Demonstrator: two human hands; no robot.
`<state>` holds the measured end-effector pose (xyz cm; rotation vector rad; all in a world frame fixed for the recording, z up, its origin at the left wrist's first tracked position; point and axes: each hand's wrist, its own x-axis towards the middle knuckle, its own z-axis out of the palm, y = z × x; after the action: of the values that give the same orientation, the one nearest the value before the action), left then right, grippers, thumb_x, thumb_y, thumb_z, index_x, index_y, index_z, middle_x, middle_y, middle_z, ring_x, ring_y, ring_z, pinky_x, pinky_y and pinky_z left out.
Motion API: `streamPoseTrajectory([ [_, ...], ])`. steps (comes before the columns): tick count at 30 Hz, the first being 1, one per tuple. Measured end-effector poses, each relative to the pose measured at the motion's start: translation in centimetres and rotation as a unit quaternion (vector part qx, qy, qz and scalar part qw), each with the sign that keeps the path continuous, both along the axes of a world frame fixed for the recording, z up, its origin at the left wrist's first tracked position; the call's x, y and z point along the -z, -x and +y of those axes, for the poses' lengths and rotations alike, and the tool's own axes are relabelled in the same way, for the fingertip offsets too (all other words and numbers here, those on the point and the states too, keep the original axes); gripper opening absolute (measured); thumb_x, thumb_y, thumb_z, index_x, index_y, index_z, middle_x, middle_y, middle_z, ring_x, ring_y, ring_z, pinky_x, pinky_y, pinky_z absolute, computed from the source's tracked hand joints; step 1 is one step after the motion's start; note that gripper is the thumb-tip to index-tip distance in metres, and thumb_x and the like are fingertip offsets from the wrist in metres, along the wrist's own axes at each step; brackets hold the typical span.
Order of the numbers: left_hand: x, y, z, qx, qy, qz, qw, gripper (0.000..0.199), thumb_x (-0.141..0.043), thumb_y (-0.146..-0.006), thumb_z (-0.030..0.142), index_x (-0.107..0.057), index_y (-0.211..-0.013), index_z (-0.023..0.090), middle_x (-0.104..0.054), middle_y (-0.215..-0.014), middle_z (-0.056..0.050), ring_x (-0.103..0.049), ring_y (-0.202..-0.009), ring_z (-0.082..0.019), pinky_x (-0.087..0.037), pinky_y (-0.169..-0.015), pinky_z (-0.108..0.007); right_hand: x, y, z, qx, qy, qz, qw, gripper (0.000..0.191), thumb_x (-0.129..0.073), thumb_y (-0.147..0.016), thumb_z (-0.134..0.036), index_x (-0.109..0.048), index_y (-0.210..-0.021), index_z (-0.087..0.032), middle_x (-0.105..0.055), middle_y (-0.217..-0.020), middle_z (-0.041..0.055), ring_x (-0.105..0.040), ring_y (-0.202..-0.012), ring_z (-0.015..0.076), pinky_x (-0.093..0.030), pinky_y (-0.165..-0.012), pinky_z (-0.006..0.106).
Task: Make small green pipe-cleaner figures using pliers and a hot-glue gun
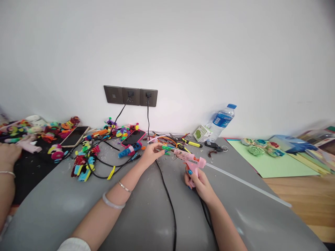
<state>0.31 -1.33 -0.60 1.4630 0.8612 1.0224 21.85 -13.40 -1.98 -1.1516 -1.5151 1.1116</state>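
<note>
My right hand (195, 180) is wrapped round the handle of a pink glue gun (187, 157), whose tip points left. A long translucent glue stick (248, 183) sticks out of its back end. At the gun's tip, my left hand (154, 152) pinches a small green piece (167, 148); its exact shape is too small to tell. The fingers of my left hand are closed on it, close to the nozzle. Left of that hand lies a blue and pink fuzzy figure (130, 150).
Black cables (167, 195) cross the grey table (141, 216). Colourful fuzzy figures (83, 164), phones (75, 136), yellow-handled pliers (192, 143) and a water bottle (222, 120) stand or lie near the wall. Another person's arm (6, 174) is at the left edge. Green paper (272, 164) lies right.
</note>
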Motion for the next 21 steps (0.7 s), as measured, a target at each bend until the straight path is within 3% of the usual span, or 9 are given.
streamPoseTrajectory([
  [12, 0.15, 0.13, 0.25, -0.021, -0.039, -0.011, 0.999, 0.032, -0.076, -0.068, 0.033, -0.071, -0.092, 0.013, -0.068, -0.079, -0.005, -0.061, -0.066, -0.014, -0.047, -0.054, -0.022, 0.13, -0.02, 0.12, -0.001, -0.008, 0.001, 1.000, 0.042, -0.041, -0.095, -0.060, -0.043, -0.078, -0.022, -0.047, -0.048, -0.0047, -0.032, -0.045, 0.0110, -0.024, -0.048, 0.027],
  [21, 0.03, 0.16, 0.40, -0.031, -0.023, -0.048, 0.998, 0.028, -0.077, -0.066, 0.030, -0.071, -0.088, 0.015, -0.069, -0.081, -0.004, -0.064, -0.074, -0.017, -0.049, -0.064, -0.025, 0.23, -0.06, 0.08, 0.016, -0.021, 0.012, 1.000, 0.040, -0.043, -0.096, -0.058, -0.048, -0.081, -0.021, -0.047, -0.048, -0.0041, -0.034, -0.046, 0.0115, -0.025, -0.049, 0.028],
])
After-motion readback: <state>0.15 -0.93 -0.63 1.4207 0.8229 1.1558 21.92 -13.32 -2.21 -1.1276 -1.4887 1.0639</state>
